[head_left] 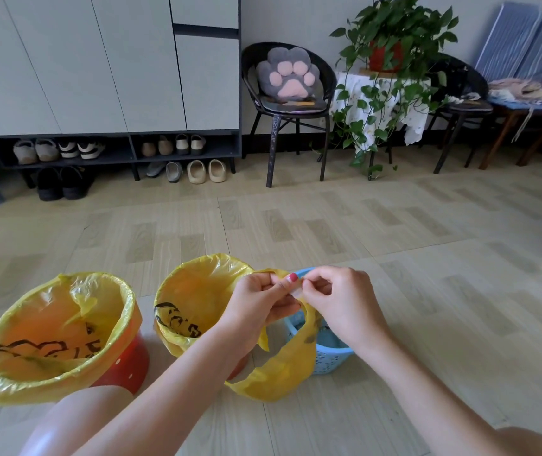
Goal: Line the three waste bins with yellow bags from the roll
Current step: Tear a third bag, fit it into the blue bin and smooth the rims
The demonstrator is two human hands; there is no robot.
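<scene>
Three bins stand on the floor in front of me. The left red bin [124,366] and the middle bin [197,291] each hold a yellow bag folded over the rim. The right one is a blue basket bin [328,353] with no bag over its rim. A loose yellow bag [282,373] hangs above and in front of it. My left hand [263,301] and my right hand [342,297] both pinch the bag's top edge, close together. I see no roll.
A shoe cabinet [115,77] with several shoes lines the far wall. A black chair [289,103] with a paw cushion, a potted plant [391,54] on a small table and more chairs stand at the back right. My knees are at the bottom.
</scene>
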